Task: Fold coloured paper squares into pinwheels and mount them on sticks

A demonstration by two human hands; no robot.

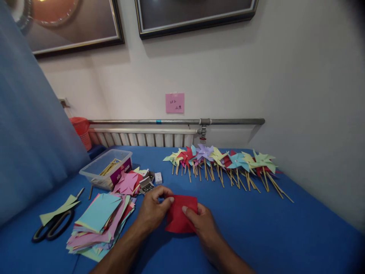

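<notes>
Both hands hold a red square of paper (179,219) over the blue table. My left hand (155,207) pinches its upper left corner between thumb and finger. At the right edge, my right hand (203,222) grips the sheet, its thumb lying across the front and the fingers hidden behind. To the left of my hands lies a messy stack of coloured paper squares (99,215), a light blue one on top. Just beyond my left hand are a small open box of metal pins (146,184) and a little white box (158,178).
Finished paper pinwheels on sticks (205,152) lie in a row along the back right. A clear plastic box (107,167) holds wooden sticks, with pink cut paper (127,182) beside it. Black-handled scissors (58,224) lie at left under a green paper strip. A radiator (142,137) lines the wall.
</notes>
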